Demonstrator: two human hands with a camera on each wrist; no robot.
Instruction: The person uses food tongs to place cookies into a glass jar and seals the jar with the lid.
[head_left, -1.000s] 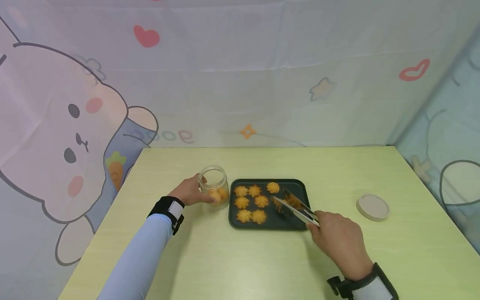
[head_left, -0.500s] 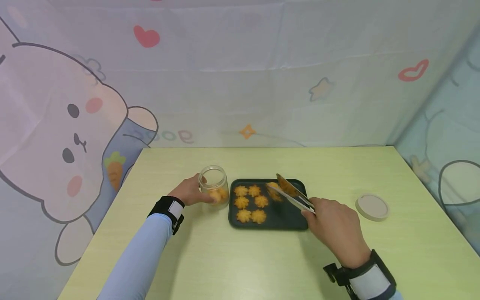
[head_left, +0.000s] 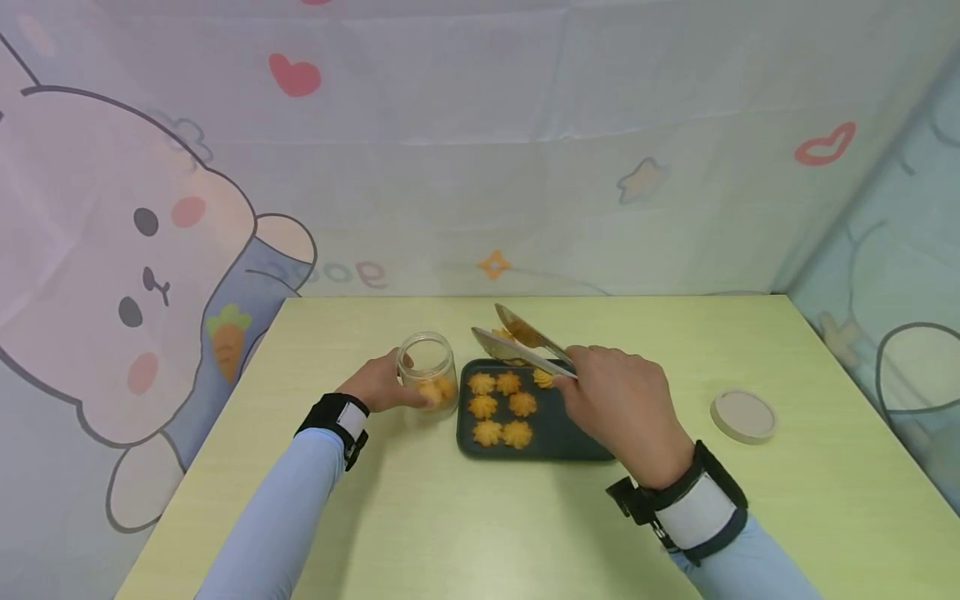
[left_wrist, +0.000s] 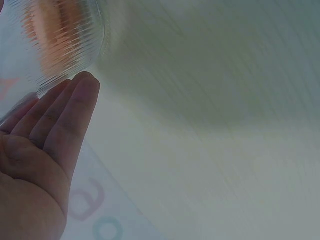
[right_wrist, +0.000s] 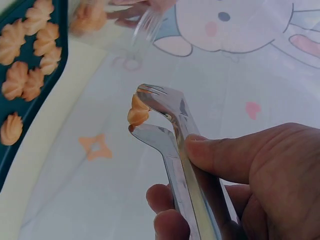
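My left hand (head_left: 381,383) holds a clear glass jar (head_left: 450,367), thumb in front and fingers behind it. The jar stands upright and uncapped, with several golden cookies (head_left: 435,392) at its bottom. My right hand (head_left: 626,408) grips metal tongs (head_left: 525,353), which pinch one piped cookie (right_wrist: 138,111) between their tips. In the head view the tongs reach over the back edge of a dark baking tray (head_left: 562,437), right of the jar's mouth and apart from it. Several flower-shaped cookies (head_left: 522,404) lie on the tray's left and middle.
A round pale lid (head_left: 744,416) lies on the light wood-look table (head_left: 450,533), to the right of the tray. Behind the table hangs a printed cloth (head_left: 450,183) with cartoon figures.
My right hand has lifted a cookie off the tray's right part with the tongs and carried it up and left, towards the jar. The left hand and jar have stayed put.
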